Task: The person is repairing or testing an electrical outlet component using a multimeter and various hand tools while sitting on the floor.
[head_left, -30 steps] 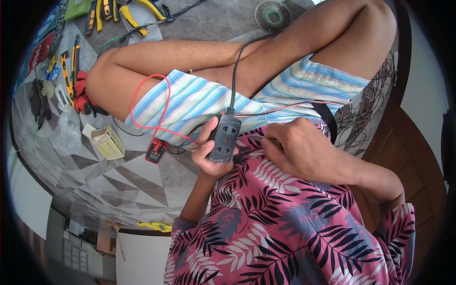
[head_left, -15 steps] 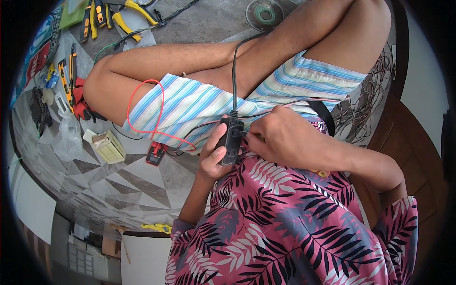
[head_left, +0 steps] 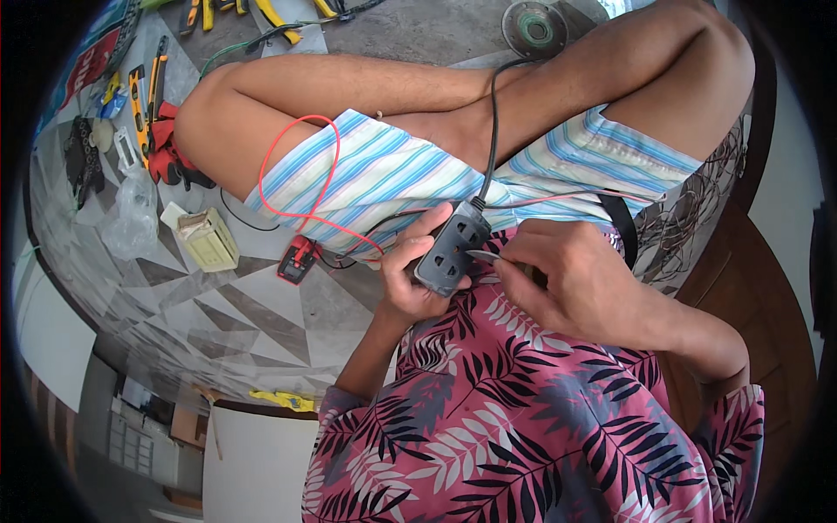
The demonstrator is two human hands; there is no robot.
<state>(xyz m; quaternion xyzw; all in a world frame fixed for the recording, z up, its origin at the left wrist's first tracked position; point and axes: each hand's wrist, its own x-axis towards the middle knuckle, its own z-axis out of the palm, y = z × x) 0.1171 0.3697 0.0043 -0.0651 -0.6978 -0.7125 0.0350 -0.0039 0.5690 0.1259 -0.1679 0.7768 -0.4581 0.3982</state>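
Note:
My left hand [head_left: 408,279] is closed round a black two-outlet extension socket [head_left: 446,265], its outlet face turned up and tilted. A black cable [head_left: 493,131] leaves its far end and runs over my crossed legs. My right hand [head_left: 571,283] pinches a thin silver pointed piece [head_left: 482,254] whose tip is at the socket's right side, close to the middle of its face; whether it touches cannot be made out. The rest of that piece is hidden in my fingers. A red wire [head_left: 337,148] loops over my striped shorts, near a small red-and-black device [head_left: 298,260] on the floor.
Left on the floor are an opened cream box [head_left: 207,241], a clear plastic bag [head_left: 131,227], red-and-black gloves [head_left: 166,152] and a yellow cutter knife [head_left: 139,109]. Yellow-handled pliers [head_left: 277,19] and a round metal disc [head_left: 534,30] lie beyond my legs. Tangled wires [head_left: 719,187] lie right.
My left hand has turned the socket so its outlet face shows. My right hand has drawn back slightly, and the silver tip now shows. The whole view has shifted a little.

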